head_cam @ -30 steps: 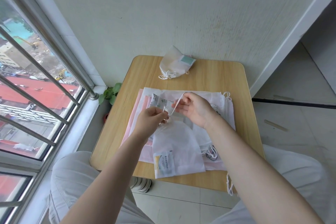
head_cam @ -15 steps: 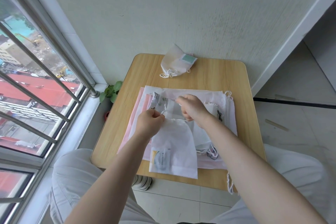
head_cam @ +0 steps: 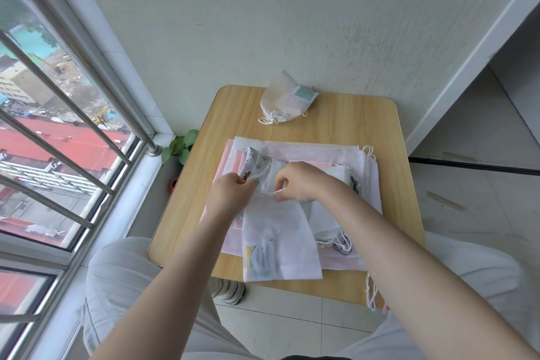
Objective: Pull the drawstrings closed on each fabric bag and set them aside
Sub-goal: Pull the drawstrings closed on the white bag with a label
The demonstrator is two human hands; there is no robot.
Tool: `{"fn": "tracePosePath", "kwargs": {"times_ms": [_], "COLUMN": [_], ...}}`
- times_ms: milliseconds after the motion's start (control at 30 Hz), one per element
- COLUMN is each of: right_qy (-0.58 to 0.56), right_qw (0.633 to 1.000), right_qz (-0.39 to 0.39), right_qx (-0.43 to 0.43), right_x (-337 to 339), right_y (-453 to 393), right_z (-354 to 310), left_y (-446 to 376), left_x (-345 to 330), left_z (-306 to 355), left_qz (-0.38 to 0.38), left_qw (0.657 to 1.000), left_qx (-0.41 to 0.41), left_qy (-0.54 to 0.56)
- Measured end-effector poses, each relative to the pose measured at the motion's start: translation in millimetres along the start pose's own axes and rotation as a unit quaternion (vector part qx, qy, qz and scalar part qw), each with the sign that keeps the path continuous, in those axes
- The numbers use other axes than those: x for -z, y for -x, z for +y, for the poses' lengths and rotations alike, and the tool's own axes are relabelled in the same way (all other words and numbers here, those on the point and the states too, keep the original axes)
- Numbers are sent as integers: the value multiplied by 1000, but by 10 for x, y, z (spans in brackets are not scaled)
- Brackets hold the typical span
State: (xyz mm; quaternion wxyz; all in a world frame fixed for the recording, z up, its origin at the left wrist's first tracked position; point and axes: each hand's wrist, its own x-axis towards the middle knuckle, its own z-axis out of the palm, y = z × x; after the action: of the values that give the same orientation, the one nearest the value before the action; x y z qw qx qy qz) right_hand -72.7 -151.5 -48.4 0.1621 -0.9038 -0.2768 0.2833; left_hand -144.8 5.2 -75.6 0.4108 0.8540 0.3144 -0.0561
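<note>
Hands drawn closer | left hand [head_cam: 230, 199], right hand [head_cam: 301, 183] pinch white bag [head_cam: 277, 240] drawstrings

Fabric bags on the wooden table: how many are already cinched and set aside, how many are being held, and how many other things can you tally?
Cinched white fabric bag with a teal label, set aside at the far edge: 1
White fabric bag with a yellow-grey label, held at its mouth by the left hand and right hand: 1
Flat stack of pink and white bags: cannot count
Green potted plant: 1
Total countable: 3

Wooden table [head_cam: 344, 114]; barred window [head_cam: 58, 137] (daylit); tiled floor [head_cam: 467, 207].
</note>
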Motion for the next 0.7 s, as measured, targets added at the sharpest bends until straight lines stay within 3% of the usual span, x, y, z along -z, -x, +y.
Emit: {"fn": "tracePosePath", "kwargs": {"times_ms": [100,200,300,433,533,700], "right_qy": [-6,0,9,4,2,6], "right_qw": [1000,999,999,999,999,999], "right_qz": [26,39,38,40,42,40], "right_qx": [4,3,-2,-10,-14,-22], "right_x": [-5,7,21,23,21,18], "right_y": [7,10,12,37,42,34], "right_z": [-14,-36,-32,0,14,27], "left_y": [-37,51,135,76,55,0], "left_x": [-31,-37,-35,-40,-34,48], "left_z": [-70,22,132,77,44,42], "left_qz": [86,46,-44,-35,-40,-152], "left_qw": [987,962,965,959,959,958], "left_qx": [-110,-267,-253,-234,-231,-191], "left_qy": [-81,-39,-54,-156,-157,-150]}}
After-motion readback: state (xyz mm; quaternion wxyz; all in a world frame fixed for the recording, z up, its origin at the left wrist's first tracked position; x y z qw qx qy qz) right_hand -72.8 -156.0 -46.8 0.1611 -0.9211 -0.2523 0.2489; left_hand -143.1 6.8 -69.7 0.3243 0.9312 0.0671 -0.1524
